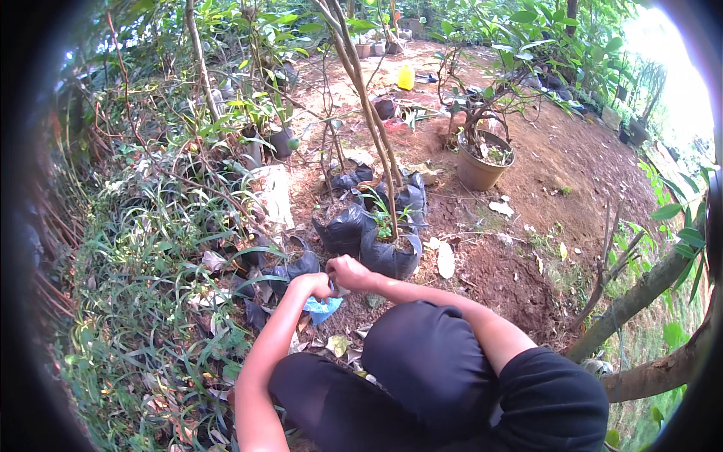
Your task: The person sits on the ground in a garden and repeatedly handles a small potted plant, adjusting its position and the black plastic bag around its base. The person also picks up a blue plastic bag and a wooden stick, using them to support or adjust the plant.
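My left hand [317,286] and my right hand [345,272] meet low over the soil in front of my bent knees. Between them is a light-blue plastic bag [323,308], its lower part hanging below my left hand. The fingers of both hands are closed at its top, and the exact grip is partly hidden. Just beyond stand black plastic grow bags, one [390,257] holding a thin upright trunk [375,121]. Another black grow bag [302,264] lies beside my left hand.
Strappy green plants [152,271] crowd the left side. A brown plastic pot [479,169] with a woody shrub stands further back right, and a yellow jerrycan [406,77] lies beyond it. Thick branches [627,305] cross the right edge. Dry leaves [338,345] litter the soil by my knees.
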A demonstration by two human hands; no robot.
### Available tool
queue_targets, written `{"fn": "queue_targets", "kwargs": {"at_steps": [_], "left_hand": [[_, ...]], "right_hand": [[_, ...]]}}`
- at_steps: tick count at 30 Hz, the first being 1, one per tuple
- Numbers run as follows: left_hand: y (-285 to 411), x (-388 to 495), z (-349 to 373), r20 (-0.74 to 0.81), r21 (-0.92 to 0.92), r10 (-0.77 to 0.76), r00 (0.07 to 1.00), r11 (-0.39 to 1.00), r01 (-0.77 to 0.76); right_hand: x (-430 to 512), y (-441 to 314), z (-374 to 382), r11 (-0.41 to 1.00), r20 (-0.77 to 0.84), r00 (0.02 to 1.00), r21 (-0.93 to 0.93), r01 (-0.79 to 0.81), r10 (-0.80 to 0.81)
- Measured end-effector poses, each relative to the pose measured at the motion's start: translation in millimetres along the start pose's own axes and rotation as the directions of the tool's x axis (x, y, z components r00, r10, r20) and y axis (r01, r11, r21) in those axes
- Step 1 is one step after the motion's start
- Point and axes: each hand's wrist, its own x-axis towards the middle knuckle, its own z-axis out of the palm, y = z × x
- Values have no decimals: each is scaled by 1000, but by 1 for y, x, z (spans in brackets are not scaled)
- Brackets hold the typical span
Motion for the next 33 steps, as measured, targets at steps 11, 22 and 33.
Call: {"fn": "queue_targets", "kwargs": {"at_steps": [11,22,33], "left_hand": [[55,-48,-58,-263,-19,315,912,943,-332],[83,-22,-115,-416,24,326,849,937,-348],[113,96,-180,-448,336,400,800,904,-264]], "right_hand": [[-18,-46,-152,987,287,954,103,-120,86],[-6,-8,-253,979,612,786,89,-185,93],[5,111,-298,880,229,947,370,-298,224]]}}
